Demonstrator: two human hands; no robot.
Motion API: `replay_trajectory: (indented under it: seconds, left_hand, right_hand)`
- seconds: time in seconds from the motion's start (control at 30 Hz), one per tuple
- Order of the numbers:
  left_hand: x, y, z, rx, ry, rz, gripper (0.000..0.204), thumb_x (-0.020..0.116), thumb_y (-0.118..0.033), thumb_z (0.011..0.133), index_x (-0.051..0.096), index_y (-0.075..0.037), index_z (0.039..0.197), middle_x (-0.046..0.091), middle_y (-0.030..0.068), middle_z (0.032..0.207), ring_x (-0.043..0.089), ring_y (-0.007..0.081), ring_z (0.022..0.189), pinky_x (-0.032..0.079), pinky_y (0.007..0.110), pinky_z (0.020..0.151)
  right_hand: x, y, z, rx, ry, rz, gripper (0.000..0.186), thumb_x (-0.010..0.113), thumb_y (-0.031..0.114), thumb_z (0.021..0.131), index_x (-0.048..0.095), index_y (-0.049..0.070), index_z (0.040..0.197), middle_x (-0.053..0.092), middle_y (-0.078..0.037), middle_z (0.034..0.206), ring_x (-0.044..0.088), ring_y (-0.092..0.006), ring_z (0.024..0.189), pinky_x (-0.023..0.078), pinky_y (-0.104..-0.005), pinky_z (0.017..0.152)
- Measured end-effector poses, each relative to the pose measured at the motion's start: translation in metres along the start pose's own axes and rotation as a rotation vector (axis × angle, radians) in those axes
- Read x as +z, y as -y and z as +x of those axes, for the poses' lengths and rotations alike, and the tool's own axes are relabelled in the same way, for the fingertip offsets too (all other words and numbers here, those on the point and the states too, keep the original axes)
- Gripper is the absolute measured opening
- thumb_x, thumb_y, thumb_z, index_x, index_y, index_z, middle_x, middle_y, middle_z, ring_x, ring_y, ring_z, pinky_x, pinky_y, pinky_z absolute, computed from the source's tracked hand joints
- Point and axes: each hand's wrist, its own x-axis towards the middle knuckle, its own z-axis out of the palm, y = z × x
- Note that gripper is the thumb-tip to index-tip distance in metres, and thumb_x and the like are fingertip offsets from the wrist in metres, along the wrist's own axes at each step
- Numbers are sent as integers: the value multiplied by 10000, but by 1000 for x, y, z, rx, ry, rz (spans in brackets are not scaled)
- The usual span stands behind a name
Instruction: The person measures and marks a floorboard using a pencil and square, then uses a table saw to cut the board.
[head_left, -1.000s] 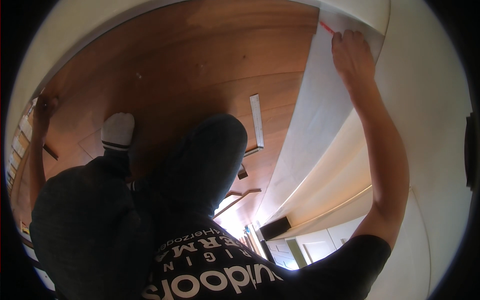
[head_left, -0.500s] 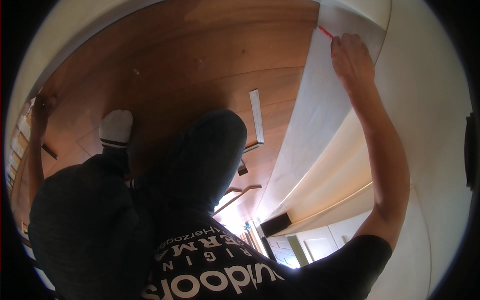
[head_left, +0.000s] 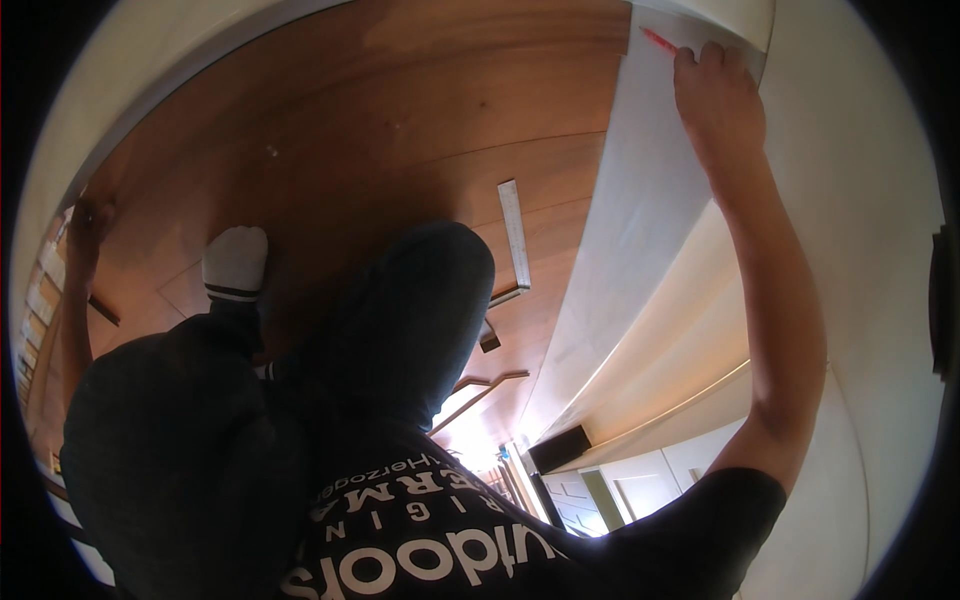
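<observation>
Right hand (head_left: 720,95) has a slim red pencil-shaped tool (head_left: 658,41), pinched between thumb and fingers, knuckles up, other fingers curled in. The tool is at the far right end of the work area, over the pale strip (head_left: 640,170) that runs between the wood boards (head_left: 400,90) and the white wall (head_left: 860,260). Its free end points away from the hand, up and left, just beside the small step in the board edge. Can't tell if the tip touches anything. Left hand (head_left: 92,218) is far off at the left edge of the boards, in shadow; can't tell whether it grips something or just rests there. Handling, my read: tool is light and stiff, smooth barrel could roll or slip in a loose pinch, tip probably the fragile bit. Take it low on the barrel, near the tip, for control; the back of it is hidden by the hand, so no call on its length. Nearby: metal square (head_left: 513,235) flat on the boards right of the bent knee (head_left: 450,260), small dark block (head_left: 489,342) below it, thin wood strips (head_left: 480,398) further down, well apart from both hands. Socked foot (head_left: 236,258) is planted between left hand and knee.
</observation>
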Motion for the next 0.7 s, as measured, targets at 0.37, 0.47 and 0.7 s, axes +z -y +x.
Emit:
replay_trajectory:
  seconds: [0.37,0.47,0.7]
  left_hand:
    - [0,8,0,-7,-5,58,648,647,-485,1009,486,-67,1478,608,161,1338,612,268,1193,500,388,991]
    - [1,0,2,-41,26,13,631,653,-461,1013,494,-61,1474,610,151,1339,607,267,1197,494,398,993]
    - [-3,-5,-1,-20,91,-57,599,654,-454,1017,533,-36,1430,620,135,1286,600,251,1165,483,394,977]
  right_hand:
    - [22,8,16,30,82,-56,46,663,108,858,688,100,895,669,-100,901,676,-271,865,621,-346,673]
    - [24,9,18,0,-53,-80,41,726,106,774,689,90,785,657,-65,808,625,-211,730,569,-292,611]
    - [15,6,21,-16,48,-14,50,677,88,838,692,102,884,667,-95,882,673,-262,851,613,-338,656]
